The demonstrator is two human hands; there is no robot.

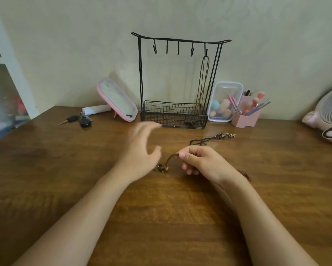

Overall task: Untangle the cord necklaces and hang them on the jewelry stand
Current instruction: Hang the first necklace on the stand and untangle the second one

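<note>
Necklace cord point(172, 158) is pinched in the right hand point(203, 162), beaded end point(161, 168) resting mid-table; left hand point(142, 148), spread and empty, should steady those beads before lifting toward the stand point(177, 83) at the far edge.

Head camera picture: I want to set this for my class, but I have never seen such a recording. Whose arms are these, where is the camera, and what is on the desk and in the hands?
There is one picture, from a camera worn on a person's head, looking forward and down, so the arms are the wearer's own. The right hand pinches a brown cord necklace whose beaded end rests on the wooden desk. The left hand is open, blurred and holds nothing. A second necklace lies on the desk beyond. By the wall stands a black wire jewelry stand with one hung necklace on its rightmost hook. Beside it are a pink mirror, keys and a brush holder.
</note>
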